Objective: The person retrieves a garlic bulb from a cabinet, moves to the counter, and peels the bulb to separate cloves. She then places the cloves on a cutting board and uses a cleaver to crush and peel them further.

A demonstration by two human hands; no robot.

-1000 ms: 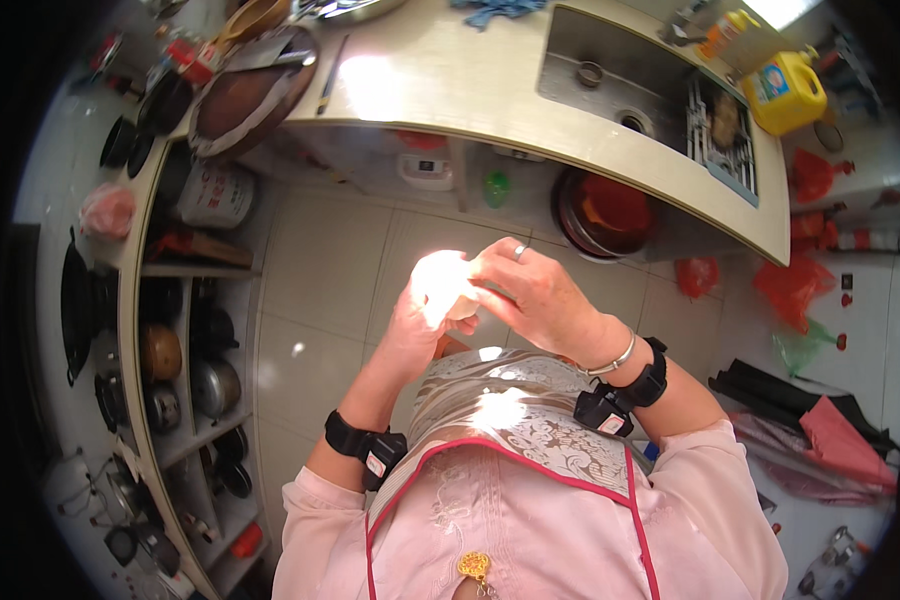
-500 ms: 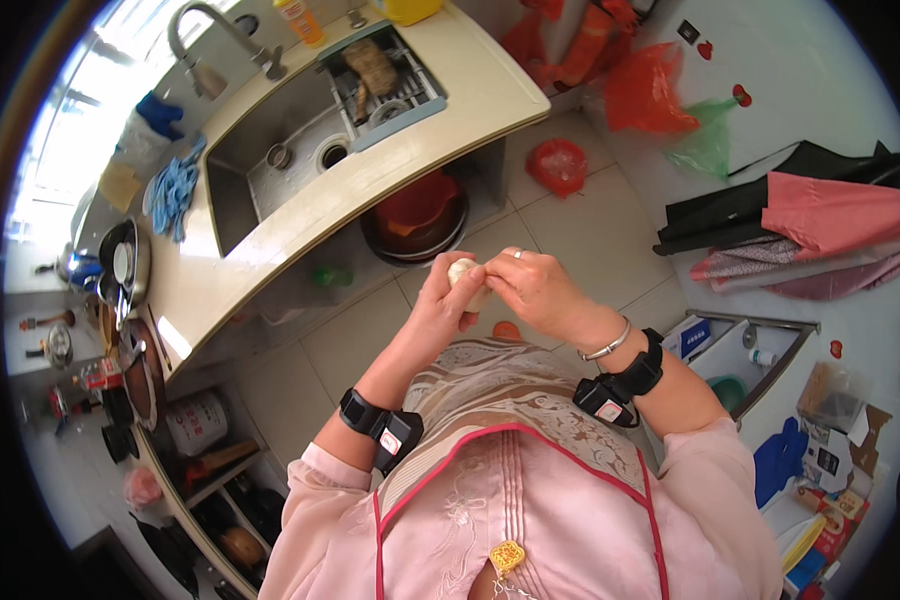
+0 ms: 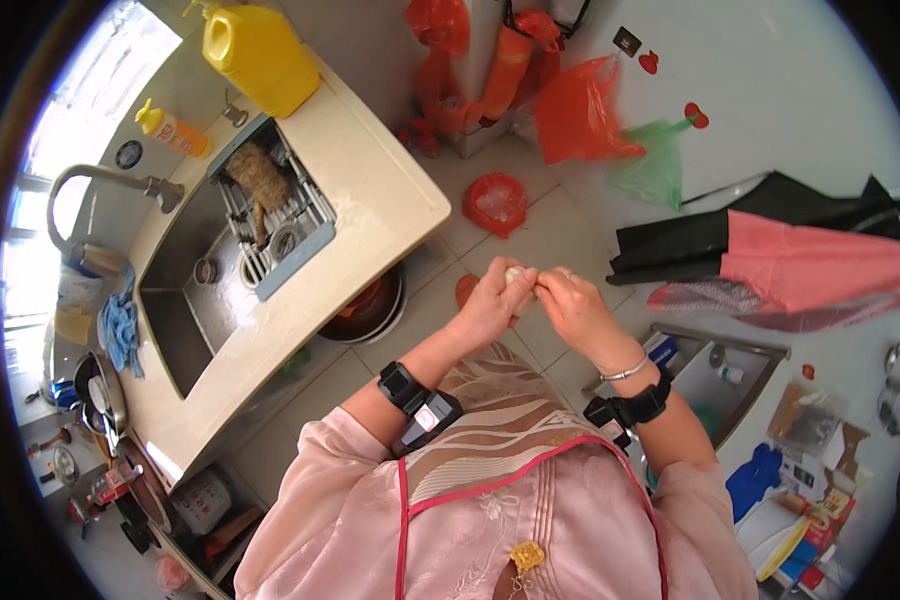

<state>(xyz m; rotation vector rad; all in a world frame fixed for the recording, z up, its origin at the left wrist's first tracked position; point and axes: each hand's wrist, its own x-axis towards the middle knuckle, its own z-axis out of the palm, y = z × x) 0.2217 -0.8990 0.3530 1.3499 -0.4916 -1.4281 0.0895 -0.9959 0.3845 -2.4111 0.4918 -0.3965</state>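
My left hand [image 3: 491,300] is wrapped round a whitish, rounded thing that looks like a garlic bulb [image 3: 513,274], its top peeping out between thumb and fingers. Against its right side, my right hand [image 3: 574,308] pinches with thumb and forefinger; what lies between those fingertips is too small to make out. Both hands are held in front of my waist, above the tiled floor. Black straps with small boxes circle both forearms.
Left is a counter [image 3: 380,190] with a sink [image 3: 175,345]; a rack [image 3: 305,205] over it bears a brown root-like thing. A yellow jug [image 3: 285,75] stands behind. A red-lined bin [image 3: 496,203] sits on the floor ahead. To the right are hanging aprons [image 3: 820,265] and an open drawer [image 3: 770,375].
My view has turned to the right, so the sink and counter sit further left and the red-lined bin appears nearer my hands. Both hands keep their hold on the bulb.
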